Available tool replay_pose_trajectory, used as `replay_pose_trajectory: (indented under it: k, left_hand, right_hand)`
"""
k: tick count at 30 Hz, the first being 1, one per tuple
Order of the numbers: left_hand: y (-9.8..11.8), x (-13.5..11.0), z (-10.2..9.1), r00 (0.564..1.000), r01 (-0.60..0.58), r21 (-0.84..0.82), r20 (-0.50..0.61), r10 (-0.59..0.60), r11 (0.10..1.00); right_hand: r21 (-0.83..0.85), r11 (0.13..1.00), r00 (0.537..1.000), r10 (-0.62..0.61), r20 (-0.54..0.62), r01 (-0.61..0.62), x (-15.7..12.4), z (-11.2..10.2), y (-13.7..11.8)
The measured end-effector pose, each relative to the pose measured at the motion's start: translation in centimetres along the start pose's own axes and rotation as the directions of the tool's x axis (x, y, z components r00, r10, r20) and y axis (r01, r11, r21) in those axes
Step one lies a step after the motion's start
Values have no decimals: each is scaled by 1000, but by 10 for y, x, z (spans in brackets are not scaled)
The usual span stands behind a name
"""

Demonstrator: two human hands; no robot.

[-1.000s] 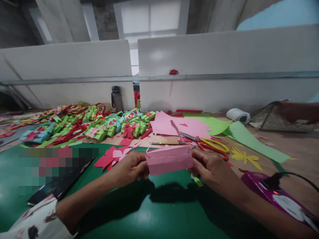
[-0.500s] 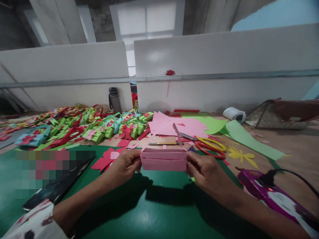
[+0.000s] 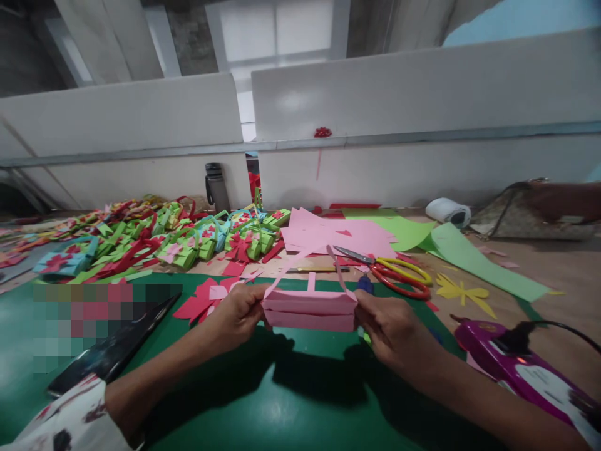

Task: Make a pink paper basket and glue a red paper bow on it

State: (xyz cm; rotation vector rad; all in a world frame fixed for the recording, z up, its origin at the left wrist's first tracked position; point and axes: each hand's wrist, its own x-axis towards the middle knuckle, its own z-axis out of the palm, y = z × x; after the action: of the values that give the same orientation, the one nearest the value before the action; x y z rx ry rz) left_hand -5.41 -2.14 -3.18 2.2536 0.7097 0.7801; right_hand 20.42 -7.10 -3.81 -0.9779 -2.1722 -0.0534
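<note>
A small pink paper basket (image 3: 310,319) with a thin strip handle is held up over the green mat (image 3: 310,407), its shadow falling below it. My left hand (image 3: 241,310) pinches its left end, and my right hand (image 3: 387,322) grips the right end. A narrow pink tab stands up behind its folded front edge. Just beyond the left hand lie red paper flowers (image 3: 195,302) with a pink piece on top. Past the right hand rest scissors (image 3: 399,272) with red and yellow handles, and a dark blue object (image 3: 365,285) is partly hidden behind that hand.
Finished green paper baskets (image 3: 197,244) are heaped at the back left near a grey bottle (image 3: 216,188). Pink sheets (image 3: 323,232) lie at the centre back. A purple power strip (image 3: 502,357) with a cable is at right. A black phone-like slab (image 3: 113,341) lies left.
The pink basket has tipped slightly and sunk a little, so its inner tab and handle show more. Both hands still hold its ends. The view has shifted slightly.
</note>
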Motion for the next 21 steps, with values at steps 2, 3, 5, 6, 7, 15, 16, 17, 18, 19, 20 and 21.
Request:
replay_pose_trajectory:
  k: [2, 3, 5, 6, 7, 15, 16, 17, 18, 19, 20, 21]
  left_hand:
    - [-1, -1, -1, 1000, -4, 21, -8, 4, 1000]
    - [-2, -1, -1, 1000, -3, 33, -14, 4, 999]
    - [-1, -1, -2, 1000, 4, 51, -24, -2, 999]
    - [0, -1, -2, 1000, 5, 52, -24, -4, 999]
    - [1, -1, -2, 1000, 6, 47, -24, -5, 999]
    - [-3, -2, 0, 1000, 4, 66, -11, -4, 998]
    - [-4, -2, 0, 1000, 9, 71, -10, -8, 997]
    - [-5, -2, 0, 1000, 14, 77, -9, -13, 997]
    - [-6, -2, 0, 1000, 13, 84, -9, -13, 996]
    - [-7, -2, 0, 1000, 11, 91, -8, -11, 996]
    - [-7, -3, -1, 1000, 8, 99, -5, -8, 995]
    - [-8, -3, -1, 1000, 7, 108, -4, -6, 994]
  right_hand:
    - [8, 1000, 1000, -25, 13, 24, 0, 0, 0]
    - [13, 999, 999, -35, 22, 35, 0, 0, 0]
    - [18, 999, 998, -49, 34, 49, 1, -1, -1]
    - [20, 998, 998, -55, 30, 54, 1, -1, -1]
    - [18, 998, 998, -53, 22, 53, 2, -2, -2]
    - [74, 997, 998, -29, 50, 25, 2, -4, -1]
    - [85, 996, 998, -28, 58, 23, 1, -3, 0]
    - [92, 996, 997, -16, 74, 9, 0, -2, 1]
    - [94, 995, 995, 7, 98, -16, 0, -2, 1]
    - [93, 995, 991, 32, 130, -44, 0, -1, 1]
    - [92, 993, 985, 52, 161, -68, 0, -1, 2]
    - [92, 992, 980, 65, 190, -83, 0, -1, 2]
